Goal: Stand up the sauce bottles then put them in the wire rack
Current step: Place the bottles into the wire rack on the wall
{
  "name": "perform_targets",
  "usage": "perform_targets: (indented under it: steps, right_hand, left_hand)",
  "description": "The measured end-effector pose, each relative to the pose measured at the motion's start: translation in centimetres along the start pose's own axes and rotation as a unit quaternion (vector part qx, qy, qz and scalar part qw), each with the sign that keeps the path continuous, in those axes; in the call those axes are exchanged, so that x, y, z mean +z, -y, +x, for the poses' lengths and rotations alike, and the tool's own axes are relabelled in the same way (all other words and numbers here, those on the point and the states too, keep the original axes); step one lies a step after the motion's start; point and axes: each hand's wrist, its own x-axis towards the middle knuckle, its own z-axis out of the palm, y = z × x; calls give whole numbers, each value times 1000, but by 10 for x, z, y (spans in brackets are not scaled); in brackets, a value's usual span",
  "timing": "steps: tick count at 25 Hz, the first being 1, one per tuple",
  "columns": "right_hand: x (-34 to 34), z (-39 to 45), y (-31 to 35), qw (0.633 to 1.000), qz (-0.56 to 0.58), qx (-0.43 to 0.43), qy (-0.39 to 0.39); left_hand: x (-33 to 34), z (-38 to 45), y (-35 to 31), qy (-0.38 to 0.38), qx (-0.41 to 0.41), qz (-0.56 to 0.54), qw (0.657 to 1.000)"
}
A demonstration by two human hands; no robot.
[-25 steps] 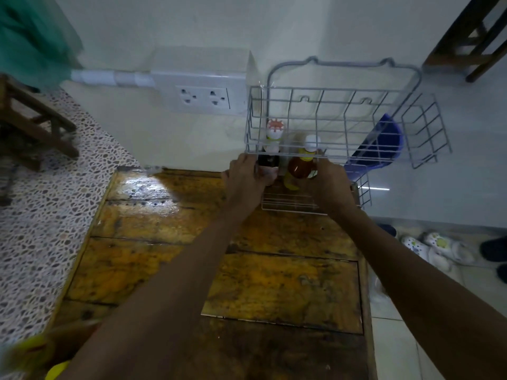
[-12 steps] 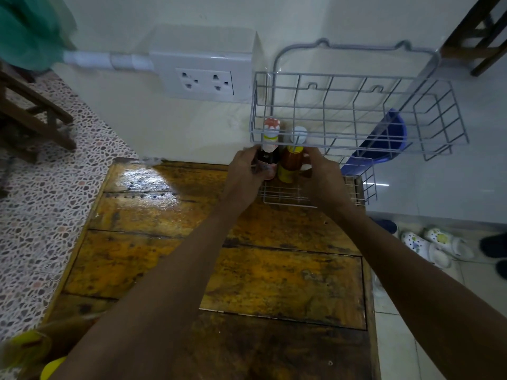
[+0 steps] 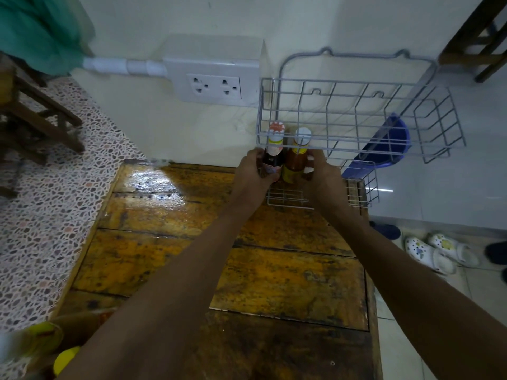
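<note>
Colours in front of you

You're seeing a dark bottle [image 3: 272,160] with red-and-white cap, an amber bottle [image 3: 295,163] with yellow label, a grey wire rack [image 3: 356,119], a mottled orange-brown surface [image 3: 274,275], and speckled terrazzo floor [image 3: 49,215].

Two bottles are standing upright side by side inside the wire rack [image 3: 356,111] at its left end: one bottle [image 3: 273,157] left, the other bottle [image 3: 296,160] right. The rack is sitting at the table's [image 3: 170,256] far right corner, against the wall [image 3: 175,127]. The left hand [image 3: 251,179] and right hand [image 3: 322,178] are flanking the pair.
</note>
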Motion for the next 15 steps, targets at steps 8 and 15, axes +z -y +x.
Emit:
perform_targets:
  steps: [8,15]
  right_hand:
    - [-28,-73,31,997,-64,-26,-17]
    - [39,-222,112,981,-115,-130,88]
  left_hand:
    - [-16,-79,-19,-23,-99,28,994]
    - [-75,-337,20,-3,-170,-12,985]
